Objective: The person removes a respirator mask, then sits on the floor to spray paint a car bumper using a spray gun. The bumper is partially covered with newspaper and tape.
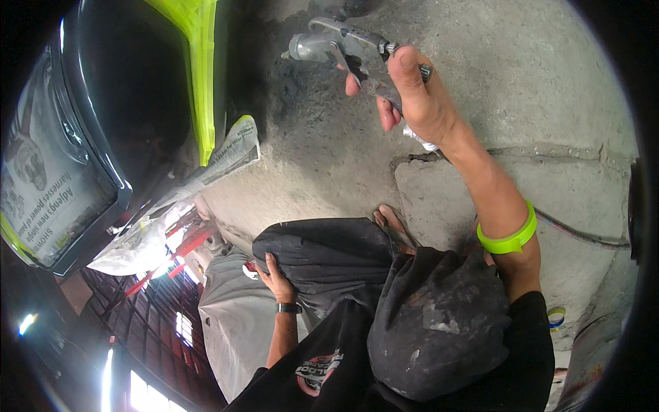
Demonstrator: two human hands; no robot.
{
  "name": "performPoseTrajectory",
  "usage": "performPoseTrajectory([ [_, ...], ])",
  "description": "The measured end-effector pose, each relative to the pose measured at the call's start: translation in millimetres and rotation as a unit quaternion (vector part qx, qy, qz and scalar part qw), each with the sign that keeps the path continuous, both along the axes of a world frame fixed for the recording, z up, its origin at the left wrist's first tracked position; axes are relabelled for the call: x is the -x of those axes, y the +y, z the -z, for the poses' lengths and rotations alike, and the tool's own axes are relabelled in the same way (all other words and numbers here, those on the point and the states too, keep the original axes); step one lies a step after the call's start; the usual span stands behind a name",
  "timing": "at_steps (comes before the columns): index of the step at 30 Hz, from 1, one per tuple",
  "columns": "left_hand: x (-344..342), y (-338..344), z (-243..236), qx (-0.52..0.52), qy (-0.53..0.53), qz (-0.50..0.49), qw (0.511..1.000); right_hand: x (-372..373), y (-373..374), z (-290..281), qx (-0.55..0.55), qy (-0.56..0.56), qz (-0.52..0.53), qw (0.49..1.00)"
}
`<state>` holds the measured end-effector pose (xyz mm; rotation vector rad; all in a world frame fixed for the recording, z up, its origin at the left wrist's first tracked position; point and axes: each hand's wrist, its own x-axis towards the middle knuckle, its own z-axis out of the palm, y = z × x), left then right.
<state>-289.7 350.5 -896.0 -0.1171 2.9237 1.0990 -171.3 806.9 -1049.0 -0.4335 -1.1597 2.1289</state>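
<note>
My right hand [415,96] is wrapped around the handle of a paint spray gun [357,44], up at the top of the head view. The gun's metal body is stained dark, and its nozzle end points left toward a glossy black vehicle panel [147,82], with a gap between them. On my bent knee, over the black trousers [329,254], rests my left hand [276,280]. Its fingers lie along the cloth and it holds nothing. A yellow-green band [509,237] circles my right forearm.
Yellow-green masking tape [200,89] edges the black panel, and newspaper [237,144] sticks out beside it. More newspaper covers a window [58,185]. A hose [583,237] crosses the cracked concrete floor [535,82] at right. Translucent sheeting [230,323] hangs behind my left arm.
</note>
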Motion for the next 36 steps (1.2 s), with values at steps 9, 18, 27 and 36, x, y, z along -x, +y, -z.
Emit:
performPoseTrajectory([
  [9,1.5,2.0,-5.5,-0.028,-0.023,-0.001,0.999,8.9,17.3,10.0,-0.023,-0.010,0.044,0.999],
  [18,1.8,0.9,-4.5,-0.004,-0.022,-0.010,1.000,8.9,1.0,3.3,0.013,0.001,-0.017,1.000],
  [27,-1.2,2.1,-5.2,-0.014,-0.018,-0.002,1.000,1.1,19.7,-9.3,-0.037,-0.024,0.026,0.999],
  [36,-2.3,0.3,-1.6,-0.049,-0.001,-0.041,0.998,0.5,13.7,-15.8,-0.044,-0.039,0.026,0.998],
])
